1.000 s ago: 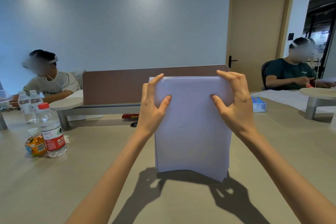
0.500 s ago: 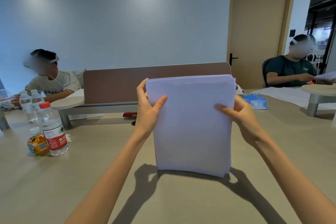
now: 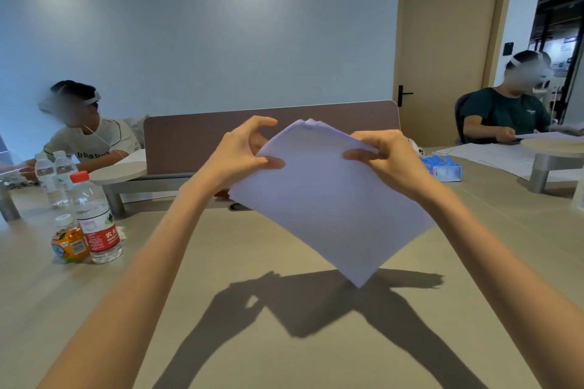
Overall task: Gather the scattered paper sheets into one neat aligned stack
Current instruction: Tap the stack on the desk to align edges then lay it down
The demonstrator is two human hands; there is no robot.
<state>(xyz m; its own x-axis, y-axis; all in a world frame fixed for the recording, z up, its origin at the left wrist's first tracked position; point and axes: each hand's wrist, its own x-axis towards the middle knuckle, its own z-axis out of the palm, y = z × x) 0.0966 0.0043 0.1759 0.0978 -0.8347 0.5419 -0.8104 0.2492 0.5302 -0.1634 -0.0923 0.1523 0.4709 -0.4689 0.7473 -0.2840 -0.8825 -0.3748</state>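
Observation:
A stack of white paper sheets hangs in the air above the beige table, tilted like a diamond with one corner pointing down near the tabletop. My left hand pinches the stack's upper left edge with thumb in front and fingers curled behind. My right hand grips the upper right edge, thumb on the front face. At the top corner the sheets fan slightly apart.
Water bottles and a small orange bottle stand at the left. A brown divider panel crosses the table behind the paper. A blue tissue pack lies at the right. Two people sit at the far left and far right.
The stack stood upright with its bottom edge toward the table; now it is turned clockwise onto one corner. Both hands shifted along its upper edges.

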